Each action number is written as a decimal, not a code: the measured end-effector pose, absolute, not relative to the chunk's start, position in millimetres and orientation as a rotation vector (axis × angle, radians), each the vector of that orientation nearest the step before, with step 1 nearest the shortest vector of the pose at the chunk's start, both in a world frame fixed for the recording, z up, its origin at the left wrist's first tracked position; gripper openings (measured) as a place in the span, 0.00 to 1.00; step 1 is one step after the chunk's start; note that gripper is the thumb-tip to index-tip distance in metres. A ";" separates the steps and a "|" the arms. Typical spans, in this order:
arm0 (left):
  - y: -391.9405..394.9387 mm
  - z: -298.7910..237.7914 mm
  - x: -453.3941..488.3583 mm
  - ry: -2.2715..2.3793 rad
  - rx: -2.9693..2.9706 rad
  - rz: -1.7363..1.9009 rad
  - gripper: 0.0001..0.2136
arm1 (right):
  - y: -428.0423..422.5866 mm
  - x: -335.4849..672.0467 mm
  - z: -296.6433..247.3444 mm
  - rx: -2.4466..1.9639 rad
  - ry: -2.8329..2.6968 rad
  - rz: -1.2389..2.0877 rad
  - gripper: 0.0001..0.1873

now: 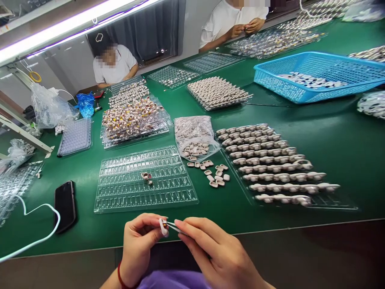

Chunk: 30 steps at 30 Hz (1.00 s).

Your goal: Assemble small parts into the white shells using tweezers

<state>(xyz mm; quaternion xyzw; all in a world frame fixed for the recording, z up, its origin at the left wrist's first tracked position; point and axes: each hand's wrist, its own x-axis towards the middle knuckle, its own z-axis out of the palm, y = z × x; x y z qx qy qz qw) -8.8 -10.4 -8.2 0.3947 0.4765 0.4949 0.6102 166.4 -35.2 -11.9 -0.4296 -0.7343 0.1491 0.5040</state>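
Observation:
Between its thumb and fingers my left hand (140, 239) pinches a small beige plastic shell (163, 227) with something dark and orange inside. My right hand (212, 249) is closed on a pair of tweezers (173, 227), whose tips reach into the shell's opening. Both hands are at the table's front edge. Just beyond them lies a clear plastic tray (120, 196) with small beige parts (146, 176) near its middle. Loose beige caps (218, 176) lie right of that tray, in front of a clear bag (192, 130) of similar caps.
Right of the bag is a tray filled with rows of beige shells (270, 156). A blue basket (315, 96) holds white parts. Stacked trays (132, 120) carry assembled pieces. At left lie a phone (65, 206) and a white cable (45, 241). Two people (112, 66) sit across the table.

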 end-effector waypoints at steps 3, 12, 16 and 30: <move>-11.5 -7.8 -9.4 1.100 0.947 1.142 0.05 | -34.0 167.8 -8.1 -1.031 -1.803 0.348 0.16; -11.2 -10.8 -11.0 1.114 0.994 1.150 0.05 | -34.1 166.5 -10.5 -1.027 -1.828 0.333 0.16; -10.7 -8.9 -10.2 1.117 0.944 1.155 0.05 | -34.2 166.9 -12.8 -1.014 -1.810 0.339 0.17; -3.8 -9.8 -11.6 1.085 0.853 1.157 0.05 | -5.0 210.7 -27.6 -1.347 -1.747 0.391 0.10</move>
